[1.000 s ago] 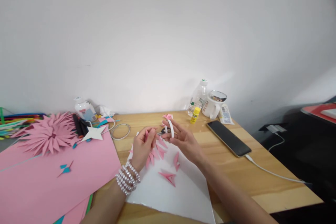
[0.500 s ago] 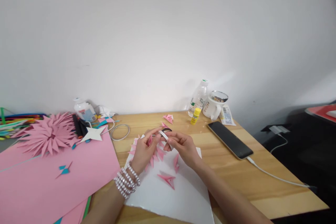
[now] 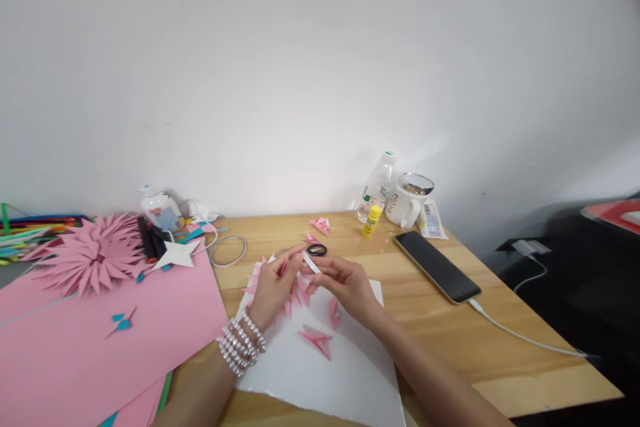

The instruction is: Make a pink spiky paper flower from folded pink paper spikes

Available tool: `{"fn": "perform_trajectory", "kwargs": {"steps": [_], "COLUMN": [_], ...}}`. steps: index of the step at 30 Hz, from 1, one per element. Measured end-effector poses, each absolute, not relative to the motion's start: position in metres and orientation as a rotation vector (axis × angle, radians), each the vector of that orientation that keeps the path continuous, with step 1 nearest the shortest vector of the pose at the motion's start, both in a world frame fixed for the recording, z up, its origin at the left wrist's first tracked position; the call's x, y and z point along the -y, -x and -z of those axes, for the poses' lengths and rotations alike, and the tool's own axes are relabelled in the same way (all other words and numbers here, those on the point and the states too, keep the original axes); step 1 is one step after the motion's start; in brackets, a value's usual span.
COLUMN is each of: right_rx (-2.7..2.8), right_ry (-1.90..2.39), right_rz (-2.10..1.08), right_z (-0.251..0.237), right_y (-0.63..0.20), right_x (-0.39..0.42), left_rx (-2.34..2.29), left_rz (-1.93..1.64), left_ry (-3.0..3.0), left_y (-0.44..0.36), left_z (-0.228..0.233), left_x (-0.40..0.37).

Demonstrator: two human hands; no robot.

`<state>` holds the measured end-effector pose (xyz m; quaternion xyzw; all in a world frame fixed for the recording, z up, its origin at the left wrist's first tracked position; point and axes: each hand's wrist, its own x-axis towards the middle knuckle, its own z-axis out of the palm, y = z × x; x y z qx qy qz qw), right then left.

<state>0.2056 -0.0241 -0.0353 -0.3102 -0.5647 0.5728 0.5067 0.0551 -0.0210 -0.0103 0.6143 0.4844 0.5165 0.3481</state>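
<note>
Between my two hands, above a white board, is a narrow white paper strip [image 3: 311,262]. My left hand [image 3: 277,287], with pearl bracelets at the wrist, pinches the strip's upper left end. The fingers of my right hand [image 3: 346,283] close on its lower right end. Folded pink paper pieces lie under and around my left hand on the white board [image 3: 320,387], partly hidden by it. One pink folded piece [image 3: 319,342] rests nearer to me, another [image 3: 334,313] below my right hand. Just beyond my fingers sit black-handled scissors [image 3: 317,250], their blades hidden.
Pink paper sheets [image 3: 55,360] cover the left side, with a spiky pink paper flower [image 3: 97,257] and a white paper star [image 3: 179,254]. At the back right stand a glue stick [image 3: 371,222], a water bottle [image 3: 381,183] and a mug [image 3: 407,203]. A phone [image 3: 438,268] with cable lies right.
My right hand has shifted slightly, its fingers curling closer along the strip. The scissors' black handles show more fully now. My left hand stays nearly in place.
</note>
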Motion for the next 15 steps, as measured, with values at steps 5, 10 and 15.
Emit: {"fn": "perform_trajectory", "kwargs": {"steps": [5,10,15], "right_rx": [1.441,1.592,1.508], "right_ry": [0.749,0.577,0.612], "right_rz": [-1.304,-1.41,-1.442], "right_z": [0.036,0.022,0.029], "right_y": [-0.21,-0.21,-0.206], "right_x": [0.024,0.03,0.029], "left_rx": [-1.212,-1.221,-1.241], "left_rz": [-1.197,-1.184,-1.176], "left_ry": [-1.578,-1.352,-1.382], "left_y": [-0.057,-0.054,-0.052], "left_z": [0.012,0.01,0.008], "left_x": [0.024,0.019,0.019]}}
